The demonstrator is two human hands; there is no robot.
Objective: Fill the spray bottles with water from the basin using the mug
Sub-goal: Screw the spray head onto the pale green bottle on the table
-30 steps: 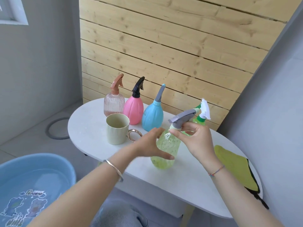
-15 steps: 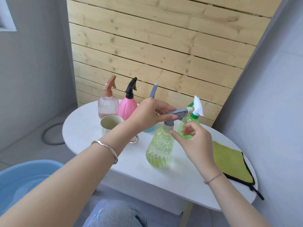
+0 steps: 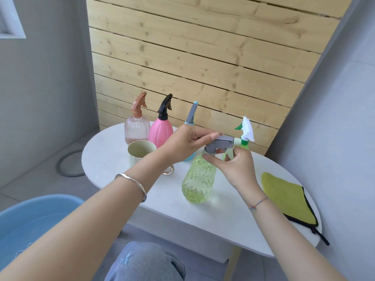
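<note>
1. My left grip (image 3: pixel 186 146) pinches the grey spray head (image 3: pixel 222 143) of the lime bottle (image 3: pixel 198 179). The thumb lies along the top of the head and the fingers curl round its far side.
2. My right grip (image 3: pixel 236 166) is closed on the neck of the same bottle, just under the head. The thumb tip is at the collar and the fingers sit behind the trigger.
3. The lime bottle stands upright on the white desk (image 3: pixel 113 159), near the front edge. The head sits on the neck; I cannot tell whether it is screwed tight.
4. The mug (image 3: pixel 140 153) stands upright to the left of the lime bottle, partly behind my left wrist, with its mouth up.
5. Along the back of the desk, left to right, stand a rose bottle (image 3: pixel 136 128), a pink bottle (image 3: pixel 161 132) and a blue bottle (image 3: pixel 191 114). My left grip hides most of the blue one.
6. A green bottle (image 3: pixel 246 128) with a white head shows just behind my right grip.
7. The basin (image 3: pixel 30 216) sits on the floor at lower left, with water in it.
8. A yellow cloth (image 3: pixel 288 197) lies flat at the right end of the desk.
</note>
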